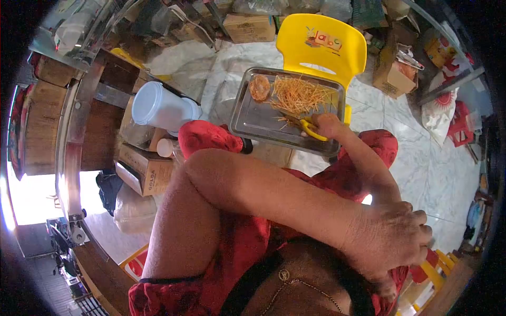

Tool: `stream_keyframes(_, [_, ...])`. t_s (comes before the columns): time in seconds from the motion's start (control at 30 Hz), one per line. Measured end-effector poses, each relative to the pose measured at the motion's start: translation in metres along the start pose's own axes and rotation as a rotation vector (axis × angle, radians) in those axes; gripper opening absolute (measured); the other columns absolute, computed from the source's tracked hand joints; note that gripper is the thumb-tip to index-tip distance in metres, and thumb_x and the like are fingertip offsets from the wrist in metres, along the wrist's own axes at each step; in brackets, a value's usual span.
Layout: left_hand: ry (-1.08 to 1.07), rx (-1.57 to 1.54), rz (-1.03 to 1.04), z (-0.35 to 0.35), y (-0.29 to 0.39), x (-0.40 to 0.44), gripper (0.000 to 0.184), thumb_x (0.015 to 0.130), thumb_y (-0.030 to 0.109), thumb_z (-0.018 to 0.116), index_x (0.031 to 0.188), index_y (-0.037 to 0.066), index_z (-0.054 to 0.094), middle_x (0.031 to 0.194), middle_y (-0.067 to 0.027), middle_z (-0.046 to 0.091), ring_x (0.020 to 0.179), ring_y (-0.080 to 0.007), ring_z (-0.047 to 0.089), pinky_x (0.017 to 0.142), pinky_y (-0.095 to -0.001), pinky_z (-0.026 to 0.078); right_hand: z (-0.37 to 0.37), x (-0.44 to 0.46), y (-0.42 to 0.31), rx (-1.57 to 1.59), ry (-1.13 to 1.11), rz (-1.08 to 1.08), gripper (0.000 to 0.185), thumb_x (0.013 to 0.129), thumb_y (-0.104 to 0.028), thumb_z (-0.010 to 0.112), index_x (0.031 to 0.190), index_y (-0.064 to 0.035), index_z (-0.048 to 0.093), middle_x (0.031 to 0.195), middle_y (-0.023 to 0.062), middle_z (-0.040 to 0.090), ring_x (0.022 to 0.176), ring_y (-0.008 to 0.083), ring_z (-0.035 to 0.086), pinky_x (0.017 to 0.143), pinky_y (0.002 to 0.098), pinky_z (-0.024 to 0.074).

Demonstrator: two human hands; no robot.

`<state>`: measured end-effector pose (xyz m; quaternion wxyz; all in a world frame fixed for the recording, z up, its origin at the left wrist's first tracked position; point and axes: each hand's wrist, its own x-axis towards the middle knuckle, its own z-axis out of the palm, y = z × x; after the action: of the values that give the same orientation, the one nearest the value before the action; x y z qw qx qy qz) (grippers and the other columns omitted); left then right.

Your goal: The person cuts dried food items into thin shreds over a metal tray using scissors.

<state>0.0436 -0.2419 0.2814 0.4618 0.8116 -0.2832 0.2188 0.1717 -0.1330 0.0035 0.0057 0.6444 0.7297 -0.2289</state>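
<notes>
Scissors [304, 125] clamped in right hand [328, 127]: work low over metal tray [252, 114], near thin strips [296, 96]; left hand [392, 239] grip unclear.

A yellow chair [298, 45] with "abc" printed on its backrest stands on a marble-patterned floor [421, 174]. To the left is a white bucket [168, 110], near a cardboard box lettered GOLDA [150, 171]. To the right, an open carton [392, 79] sits near a white sack [438, 116].
</notes>
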Motion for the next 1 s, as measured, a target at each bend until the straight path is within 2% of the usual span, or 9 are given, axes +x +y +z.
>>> stream_keyframes(0.23, [-0.131,-0.107,-0.076,-0.009,-0.012,-0.024,0.057,0.065,0.051,0.062,0.085,-0.003,0.057,0.078,-0.0181,0.056,0.072,-0.0319,0.057,0.067,-0.0408,0.045,0.013,0.013,0.020,0.003,0.059,0.096,0.042,0.081,-0.043,0.045,0.090,-0.0051,0.060,0.082,0.0207,0.061,0.079,0.0354,0.059,0.069,0.0438,0.0466])
stream_keyframes(0.3, [-0.276,-0.353,-0.245,-0.025,-0.018,-0.040,0.043,0.067,0.042,0.065,0.081,0.002,0.056,0.074,-0.0122,0.054,0.073,-0.0266,0.055,0.067,-0.0371,0.045,0.012,0.011,0.025,-0.025,0.072,0.129,0.040,0.081,-0.040,0.045,0.091,-0.0055,0.063,0.082,0.0203,0.061,0.080,0.0340,0.060,0.070,0.0427,0.0474])
stream_keyframes(0.4, [-0.513,-0.252,-0.851,-0.070,-0.047,-0.082,0.029,0.075,0.032,0.064,0.076,0.004,0.059,0.075,-0.0111,0.060,0.070,-0.0190,0.059,0.060,-0.0319,0.046,0.004,0.008,0.031,0.035,0.045,0.201,0.046,0.082,-0.045,0.045,0.087,-0.0020,0.060,0.082,0.0219,0.060,0.080,0.0368,0.059,0.069,0.0436,0.0465])
stream_keyframes(0.43, [-0.298,0.006,-0.821,-0.072,-0.086,-0.126,0.025,0.077,0.028,0.062,0.081,0.004,0.060,0.076,-0.0083,0.061,0.069,-0.0152,0.058,0.061,-0.0289,0.046,0.004,0.007,0.033,0.047,0.005,0.186,0.050,0.081,-0.048,0.045,0.087,-0.0008,0.060,0.082,0.0223,0.060,0.079,0.0369,0.059,0.069,0.0435,0.0464])
stream_keyframes(0.47, [-0.086,-0.072,-1.025,-0.085,-0.115,-0.157,0.021,0.077,0.025,0.060,0.084,0.005,0.060,0.075,-0.0055,0.061,0.070,-0.0139,0.057,0.063,-0.0282,0.046,0.001,0.006,0.035,0.059,-0.028,0.170,0.054,0.080,-0.050,0.046,0.088,0.0005,0.061,0.082,0.0227,0.060,0.079,0.0371,0.059,0.069,0.0433,0.0464])
stream_keyframes(0.53, [0.113,0.284,-1.191,-0.117,-0.169,-0.222,0.023,0.076,0.027,0.062,0.088,0.007,0.060,0.076,-0.0055,0.061,0.072,-0.0134,0.058,0.066,-0.0275,0.046,-0.022,-0.005,0.019,0.076,-0.058,0.171,0.058,0.078,-0.055,0.046,0.087,0.0007,0.061,0.081,0.0231,0.060,0.079,0.0372,0.059,0.069,0.0434,0.0462])
stream_keyframes(0.6, [0.269,0.554,-1.253,-0.137,-0.226,-0.300,0.030,0.071,0.032,0.064,0.088,0.007,0.061,0.079,-0.0107,0.061,0.074,-0.0283,0.060,0.068,-0.0358,0.047,-0.027,-0.006,0.018,0.092,-0.091,0.169,0.063,0.076,-0.059,0.046,0.087,0.0008,0.062,0.081,0.0235,0.060,0.078,0.0373,0.059,0.069,0.0434,0.0461])
stream_keyframes(0.7, [0.228,0.918,-1.313,-0.143,-0.239,-0.312,0.038,0.070,0.034,0.064,0.097,0.007,0.059,0.091,-0.0175,0.058,0.085,-0.0339,0.056,0.075,-0.0396,0.045,-0.026,-0.004,0.028,0.170,-0.013,0.080,0.072,0.072,-0.067,0.045,0.085,0.0011,0.063,0.077,0.0236,0.060,0.076,0.0377,0.059,0.068,0.0438,0.0458])
stream_keyframes(1.0, [0.224,1.114,-1.468,-0.128,-0.293,-0.325,0.057,0.067,0.047,0.064,0.106,0.005,0.054,0.104,-0.0205,0.054,0.101,-0.0318,0.050,0.085,-0.0420,0.039,-0.055,-0.019,0.021,0.190,0.002,0.127,0.072,0.072,-0.068,0.044,0.077,0.0013,0.063,0.076,0.0229,0.060,0.078,0.0376,0.058,0.070,0.0431,0.0452])
